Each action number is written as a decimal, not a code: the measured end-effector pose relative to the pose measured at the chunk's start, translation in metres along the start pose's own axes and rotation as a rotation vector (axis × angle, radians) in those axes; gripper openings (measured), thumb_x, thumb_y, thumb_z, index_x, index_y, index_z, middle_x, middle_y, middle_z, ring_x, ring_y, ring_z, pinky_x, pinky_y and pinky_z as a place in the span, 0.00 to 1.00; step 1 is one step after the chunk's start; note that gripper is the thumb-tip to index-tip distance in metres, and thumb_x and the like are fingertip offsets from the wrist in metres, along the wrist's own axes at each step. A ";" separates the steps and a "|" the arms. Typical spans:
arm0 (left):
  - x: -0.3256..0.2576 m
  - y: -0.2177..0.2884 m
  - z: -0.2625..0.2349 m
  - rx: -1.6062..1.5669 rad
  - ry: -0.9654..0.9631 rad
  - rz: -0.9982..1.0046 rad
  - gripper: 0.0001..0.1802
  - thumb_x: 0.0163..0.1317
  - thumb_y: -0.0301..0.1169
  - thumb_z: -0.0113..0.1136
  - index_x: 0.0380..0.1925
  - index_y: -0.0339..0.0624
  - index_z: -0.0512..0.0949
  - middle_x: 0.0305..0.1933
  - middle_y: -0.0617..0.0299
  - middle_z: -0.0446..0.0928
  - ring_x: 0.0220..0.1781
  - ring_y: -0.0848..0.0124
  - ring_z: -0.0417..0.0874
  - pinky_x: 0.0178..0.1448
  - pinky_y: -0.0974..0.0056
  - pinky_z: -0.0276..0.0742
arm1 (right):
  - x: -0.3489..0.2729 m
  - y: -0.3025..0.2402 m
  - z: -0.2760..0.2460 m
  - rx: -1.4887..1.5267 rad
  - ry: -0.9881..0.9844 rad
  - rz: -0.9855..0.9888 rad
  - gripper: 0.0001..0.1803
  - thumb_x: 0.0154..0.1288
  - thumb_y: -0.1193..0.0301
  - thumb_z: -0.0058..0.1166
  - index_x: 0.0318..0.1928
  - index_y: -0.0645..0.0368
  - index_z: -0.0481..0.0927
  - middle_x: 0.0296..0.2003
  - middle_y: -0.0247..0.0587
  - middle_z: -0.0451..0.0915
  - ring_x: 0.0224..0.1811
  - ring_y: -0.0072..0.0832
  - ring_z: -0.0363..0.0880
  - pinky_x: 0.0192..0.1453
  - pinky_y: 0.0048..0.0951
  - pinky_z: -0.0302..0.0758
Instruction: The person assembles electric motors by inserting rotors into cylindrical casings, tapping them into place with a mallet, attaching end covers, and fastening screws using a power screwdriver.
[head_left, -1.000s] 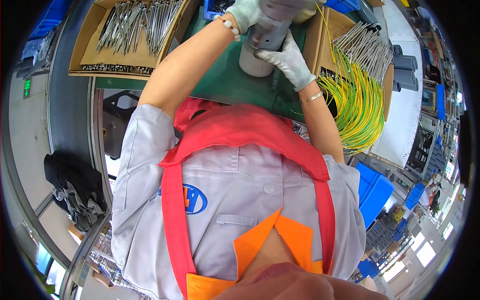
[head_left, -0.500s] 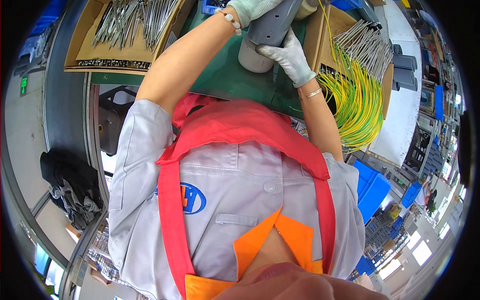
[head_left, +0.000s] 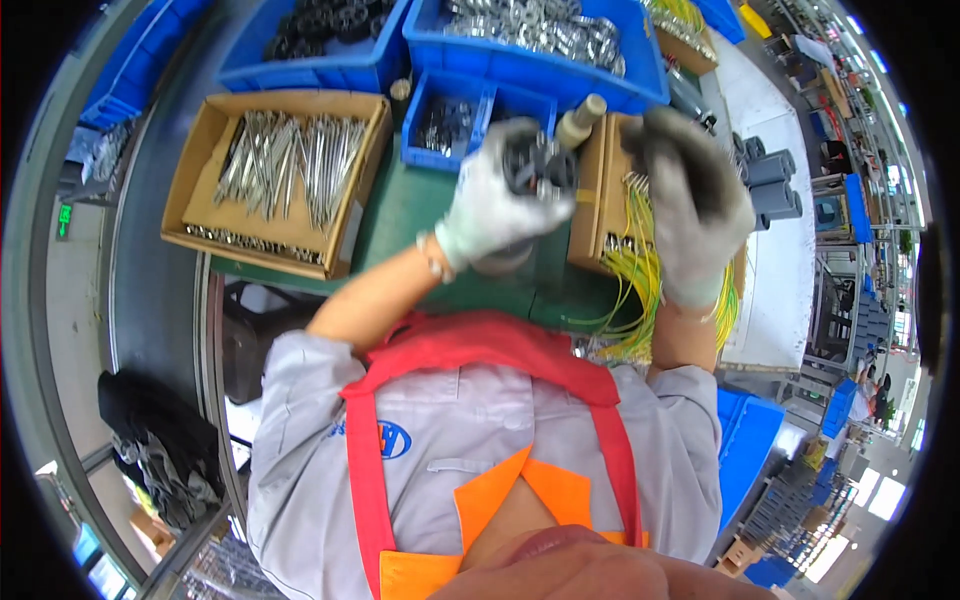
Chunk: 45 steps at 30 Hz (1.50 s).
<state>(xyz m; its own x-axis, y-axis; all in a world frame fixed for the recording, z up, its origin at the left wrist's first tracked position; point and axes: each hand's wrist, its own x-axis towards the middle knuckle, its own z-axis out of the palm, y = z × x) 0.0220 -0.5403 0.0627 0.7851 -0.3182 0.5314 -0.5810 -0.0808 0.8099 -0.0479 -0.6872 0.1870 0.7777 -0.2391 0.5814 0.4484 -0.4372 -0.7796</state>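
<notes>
My left hand (head_left: 490, 205), in a white glove, is wrapped round a dark grey cylinder with a black fitting (head_left: 540, 168) at its upper end. The glove hides much of the cylinder's body. To the right, my gloved right hand (head_left: 695, 205) hangs over a cardboard box (head_left: 590, 195) of metal rods and yellow-green wires (head_left: 645, 280). Its fingers curl toward the left but are smeared by motion, so whether they hold anything does not show. A cream-coloured bottle (head_left: 580, 122) stands just beyond the cylinder.
An open cardboard box (head_left: 350, 215) of metal rods sits on the green table (head_left: 400, 215) at left. Blue bins hold black parts (head_left: 330, 28), shiny metal pieces (head_left: 530, 35) and small hardware (head_left: 445, 125). Grey tubes (head_left: 770, 180) lie at right on a white surface (head_left: 765, 310).
My right hand has let go of the cylinder and moved right, over the wires. The left hand keeps the cylinder, its black-fitted end now in view. The view has shifted, showing more bins.
</notes>
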 end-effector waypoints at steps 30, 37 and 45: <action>-0.034 0.006 -0.008 -0.157 -0.080 0.031 0.54 0.35 0.40 0.85 0.63 0.35 0.65 0.54 0.51 0.80 0.53 0.63 0.84 0.60 0.59 0.79 | 0.058 -0.032 0.040 0.383 -0.213 0.043 0.13 0.64 0.76 0.55 0.44 0.76 0.78 0.36 0.55 0.84 0.20 0.31 0.81 0.25 0.25 0.79; -0.036 0.004 -0.004 -0.213 -0.042 0.007 0.57 0.30 0.45 0.86 0.60 0.32 0.67 0.49 0.49 0.81 0.48 0.58 0.85 0.55 0.57 0.81 | 0.044 -0.042 0.039 0.558 -0.203 0.494 0.29 0.56 0.84 0.60 0.60 0.61 0.71 0.48 0.43 0.80 0.48 0.33 0.82 0.54 0.35 0.80; -0.040 0.010 -0.003 -0.181 -0.047 -0.032 0.56 0.31 0.45 0.86 0.60 0.33 0.66 0.50 0.49 0.80 0.49 0.60 0.85 0.57 0.58 0.80 | 0.048 -0.005 0.027 1.987 -0.148 1.175 0.20 0.74 0.63 0.40 0.56 0.63 0.75 0.47 0.42 0.78 0.51 0.35 0.76 0.60 0.34 0.72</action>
<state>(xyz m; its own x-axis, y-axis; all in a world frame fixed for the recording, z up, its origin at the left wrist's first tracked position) -0.0149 -0.5252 0.0503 0.7889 -0.3627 0.4962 -0.5046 0.0787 0.8598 -0.0007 -0.6736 0.2128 0.9055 0.4177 -0.0754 -0.4081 0.9056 0.1154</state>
